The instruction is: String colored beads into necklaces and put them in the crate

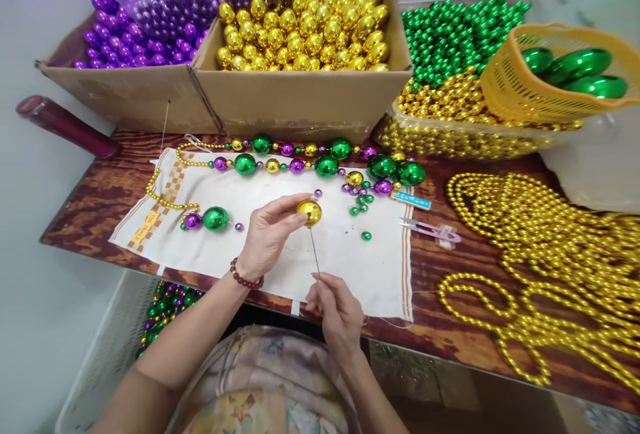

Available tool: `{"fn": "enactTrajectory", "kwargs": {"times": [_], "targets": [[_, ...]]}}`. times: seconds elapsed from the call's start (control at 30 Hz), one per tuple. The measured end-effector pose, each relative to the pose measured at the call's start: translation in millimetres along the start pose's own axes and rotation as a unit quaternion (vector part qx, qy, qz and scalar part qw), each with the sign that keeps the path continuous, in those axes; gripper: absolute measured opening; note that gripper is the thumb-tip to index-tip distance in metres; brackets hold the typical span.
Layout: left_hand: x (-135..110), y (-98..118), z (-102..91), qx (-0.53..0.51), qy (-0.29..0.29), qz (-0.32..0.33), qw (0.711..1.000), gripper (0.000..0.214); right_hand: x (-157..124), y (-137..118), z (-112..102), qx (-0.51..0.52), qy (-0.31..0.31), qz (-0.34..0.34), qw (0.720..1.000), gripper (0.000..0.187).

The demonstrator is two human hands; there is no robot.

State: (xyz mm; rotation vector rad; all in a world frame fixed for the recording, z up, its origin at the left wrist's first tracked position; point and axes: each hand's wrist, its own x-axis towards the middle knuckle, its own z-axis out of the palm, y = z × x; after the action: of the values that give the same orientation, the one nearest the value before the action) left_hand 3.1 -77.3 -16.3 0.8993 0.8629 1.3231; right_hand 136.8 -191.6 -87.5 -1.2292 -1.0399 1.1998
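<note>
Above the white cloth (345, 261), the left hand (267, 234) pinches a large gold bead (309, 213) between thumb and fingers, gripping it by the side, apparently to leave its underside open to the thin needle (315, 251) slanting up from below. The right hand (339, 311) has thumb and fingers closed around the needle's lower end, which should let it steer the length above; whether the tip sits inside the bead or only touches it is hard to tell. The cloth probably keeps round pieces from rolling, and small green beads (363, 208) lie loose on it, within easy reach. Pink-handled snips (429, 228) lie across its right edge, likely handy yet out of the way
</note>
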Motion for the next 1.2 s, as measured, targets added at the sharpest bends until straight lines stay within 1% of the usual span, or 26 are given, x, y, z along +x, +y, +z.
{"fn": "enactTrajectory", "kwargs": {"times": [0.13,0.27,0.47,0.57,0.77,0.87,0.9,1.0,1.07,1.17,1.2], "targets": [[-12,0,4.4,0.027,-0.031,0.030,0.999,0.029,3,-1,5,0.001,0.012,-0.030,0.999,0.018],[-20,4,8.8,0.044,-0.036,0.069,0.996,0.030,2,1,7,0.002,0.012,-0.065,0.998,0.019],[-28,15,16.4,0.084,-0.062,0.137,0.985,0.036,4,2,7,0.009,-0.008,-0.109,0.994,0.019],[-30,19,17.0,0.095,-0.075,0.151,0.981,0.038,4,2,8,0.023,-0.014,-0.125,0.992,0.023],[-26,16,11.8,0.035,-0.062,0.099,0.992,0.031,-2,1,7,0.029,-0.005,-0.111,0.993,0.022],[-27,13,12.1,0.025,-0.067,0.093,0.993,0.032,3,-5,10,0.048,-0.002,-0.093,0.995,0.019],[-27,11,12.8,0.021,-0.064,0.082,0.994,0.032,7,-9,12,0.051,0.001,-0.086,0.995,0.018],[-30,6,15.1,0.009,-0.042,0.014,0.999,0.036,21,-21,15,0.056,0.025,-0.043,0.997,0.013],[-31,1,16.5,0.016,-0.028,-0.034,0.999,0.039,28,-28,15,0.064,0.038,-0.012,0.997,0.013],[-32,-9,18.5,0.047,-0.029,-0.083,0.995,0.040,30,-31,9,0.082,0.035,0.013,0.996,0.020],[-33,-12,19.4,0.058,-0.035,-0.096,0.993,0.040,28,-30,5,0.089,0.032,0.019,0.995,0.020]]}}
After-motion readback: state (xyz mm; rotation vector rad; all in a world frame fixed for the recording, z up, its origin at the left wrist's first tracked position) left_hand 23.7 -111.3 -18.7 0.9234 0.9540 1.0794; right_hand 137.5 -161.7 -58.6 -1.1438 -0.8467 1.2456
